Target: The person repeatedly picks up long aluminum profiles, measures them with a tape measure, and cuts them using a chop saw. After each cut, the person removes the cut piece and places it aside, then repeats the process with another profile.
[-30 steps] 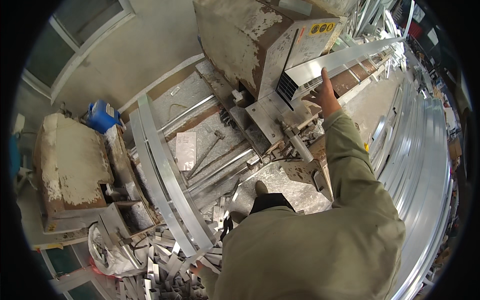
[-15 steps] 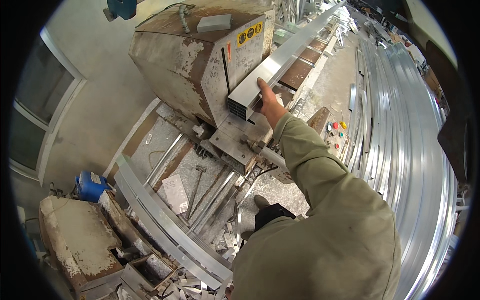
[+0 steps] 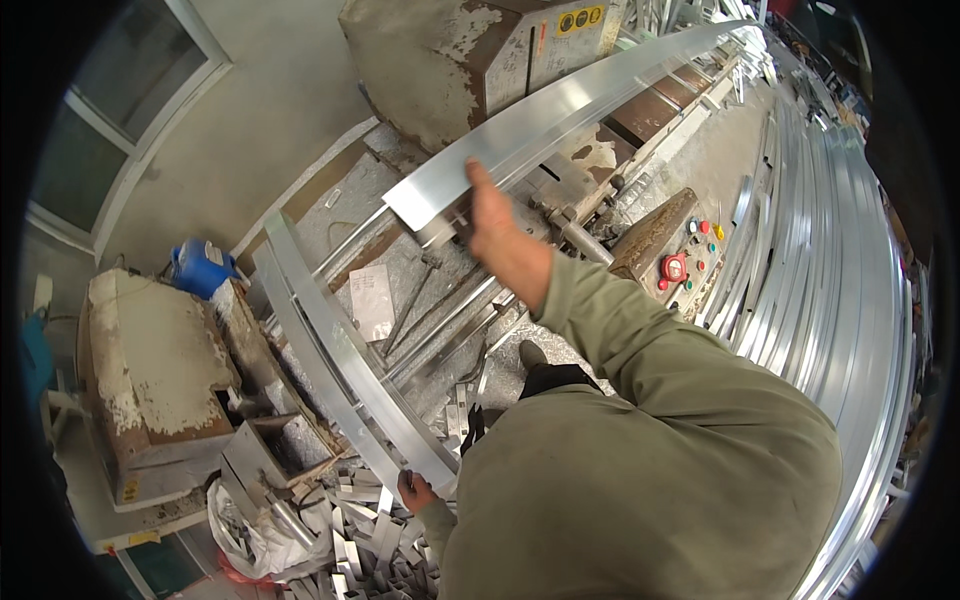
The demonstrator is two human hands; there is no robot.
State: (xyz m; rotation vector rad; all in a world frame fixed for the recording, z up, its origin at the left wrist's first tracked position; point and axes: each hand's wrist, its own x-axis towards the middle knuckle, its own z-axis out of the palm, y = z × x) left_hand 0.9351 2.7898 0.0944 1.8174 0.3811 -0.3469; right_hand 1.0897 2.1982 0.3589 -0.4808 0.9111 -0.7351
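Note:
My right hand (image 3: 497, 228) grips the near end of a long silvery aluminium profile (image 3: 545, 112), thumb on its top face and fingers around the side. The profile slants away past the worn, paint-chipped cutting machine (image 3: 430, 70), its near end sticking out over the rails. Lower down, my left hand (image 3: 415, 490) is closed on the near end of another pair of aluminium profiles (image 3: 330, 355), which lie across the rails at left. Some of its fingers are hidden.
A control box (image 3: 665, 245) with coloured buttons stands right of the rails. Stacked long profiles (image 3: 820, 320) fill the right side. A second worn machine (image 3: 160, 370), a blue jug (image 3: 200, 268) and a heap of offcuts (image 3: 375, 545) are at lower left. A hammer (image 3: 410, 300) lies between the rails.
My right hand has drawn the long profile towards me, its end now beyond the machine. My left hand shows more fully at the profiles' near end. The view has shifted.

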